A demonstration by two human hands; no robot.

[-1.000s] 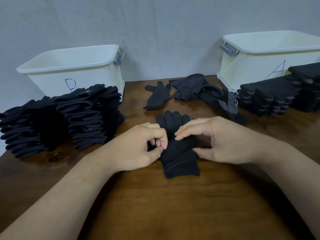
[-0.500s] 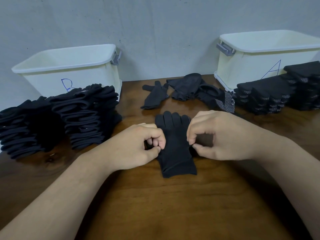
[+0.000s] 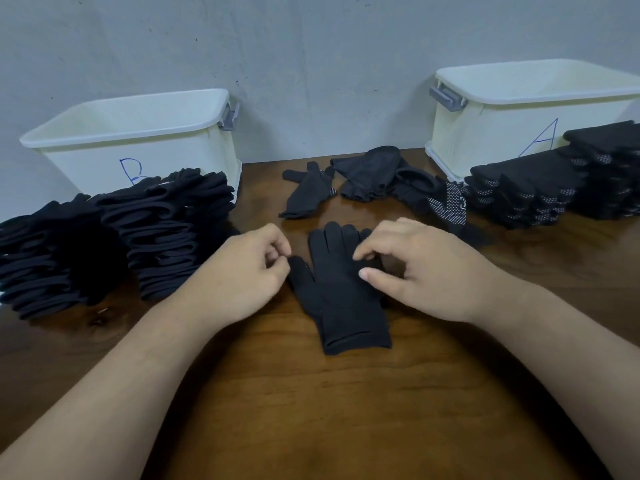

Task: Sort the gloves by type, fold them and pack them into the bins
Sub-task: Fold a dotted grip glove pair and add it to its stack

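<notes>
Black glove (image 3: 341,292) is lying flat at mid wooden table (image 3: 311,410), cuff toward the person, fingers pointing at the wall. Its thumb tip is being pinched between thumb and forefinger of the left hand (image 3: 242,275), the other fingers being curled in. A few white dots are showing on that glove thumb. The right hand (image 3: 426,271) is being held arched over the glove's right side, with forefinger and thumb tips being set on the fabric, apart from each other. Whether cloth is being gripped there cannot be told.

Bin marked B (image 3: 138,157) is standing at rear left. Stacks of folded plain gloves (image 3: 145,237) are being piled just in front of it. Bin marked A (image 3: 502,133) is standing at rear right, with stacks of folded dotted gloves (image 3: 526,192) in front of it. A loose heap of gloves (image 3: 374,181) is lying between the bins, behind the glove being handled.
</notes>
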